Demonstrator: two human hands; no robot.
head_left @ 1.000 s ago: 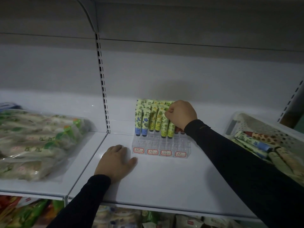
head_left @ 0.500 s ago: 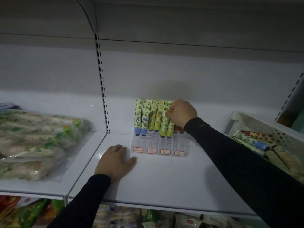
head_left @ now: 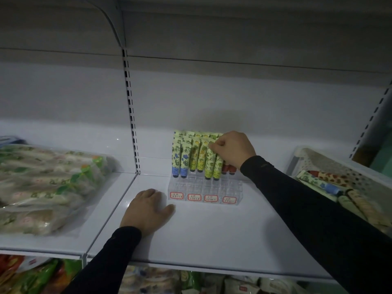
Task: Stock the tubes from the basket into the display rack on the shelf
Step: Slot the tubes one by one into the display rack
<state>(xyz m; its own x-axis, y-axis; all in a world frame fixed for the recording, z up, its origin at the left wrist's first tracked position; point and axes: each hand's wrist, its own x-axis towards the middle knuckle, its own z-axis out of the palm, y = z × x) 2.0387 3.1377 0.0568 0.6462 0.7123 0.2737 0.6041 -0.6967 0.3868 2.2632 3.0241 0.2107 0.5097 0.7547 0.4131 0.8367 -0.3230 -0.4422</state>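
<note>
The right hand (head_left: 234,148) reaches into the clear rack (head_left: 203,190) at the back of the shelf (head_left: 212,234), its curled fingers pinching the top of a green tube (head_left: 209,164) standing cap-down among the others. The left hand (head_left: 147,210) lies flat on the shelf just beside the rack — fingers relaxed, holding nothing. More tubes lie in the basket (head_left: 343,166) at right.

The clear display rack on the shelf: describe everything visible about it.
The display rack is a clear plastic stepped stand with small square compartments, sitting upright on the white shelf against the back wall. Four red-bordered labels line its front. Tubes stand upright in the rear rows; the front rows look empty. The right hand pinches one tube's top; the left hand rests alongside.
</note>
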